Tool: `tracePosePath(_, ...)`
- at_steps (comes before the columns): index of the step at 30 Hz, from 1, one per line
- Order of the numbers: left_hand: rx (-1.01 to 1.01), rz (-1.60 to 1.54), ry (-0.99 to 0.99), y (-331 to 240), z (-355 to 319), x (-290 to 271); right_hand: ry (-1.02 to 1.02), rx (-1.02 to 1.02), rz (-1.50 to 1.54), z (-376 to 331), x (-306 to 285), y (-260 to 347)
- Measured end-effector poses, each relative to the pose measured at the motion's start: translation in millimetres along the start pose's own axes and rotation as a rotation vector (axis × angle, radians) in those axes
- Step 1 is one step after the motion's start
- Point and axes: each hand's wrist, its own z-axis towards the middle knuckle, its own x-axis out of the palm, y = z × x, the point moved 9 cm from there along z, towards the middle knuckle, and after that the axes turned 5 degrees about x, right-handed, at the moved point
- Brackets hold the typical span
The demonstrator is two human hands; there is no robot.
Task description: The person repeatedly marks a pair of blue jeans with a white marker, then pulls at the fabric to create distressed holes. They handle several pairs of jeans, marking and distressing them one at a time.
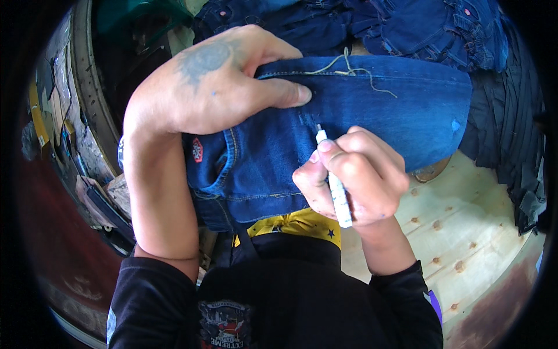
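A pair of blue jeans lies spread across my lap, with a pocket and a small red patch at its left end. My left hand grips the upper edge of the denim, thumb on top and the fingers hidden underneath. In my right hand is a white pen-like tool, held like a pencil. Its thin metal tip is close to a pale scuffed spot on the cloth; I cannot tell whether it touches. Loose yellowish threads lie along the top seam.
More dark blue jeans are heaped beyond my lap. Dark cloth hangs at the right. A pale wooden board with knots lies at the lower right. A worn curved frame and scraps stand at the left.
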Motion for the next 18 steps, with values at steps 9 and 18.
tracePosePath(9,-0.054,-0.016,0.046,8.9,1.7,0.8,0.060,0.021,-0.017,-2.2,1.6,-1.8)
tracePosePath(18,0.021,0.229,-0.120,-5.7,-1.6,1.4,0.047,-0.013,-0.027,-1.5,2.4,1.3)
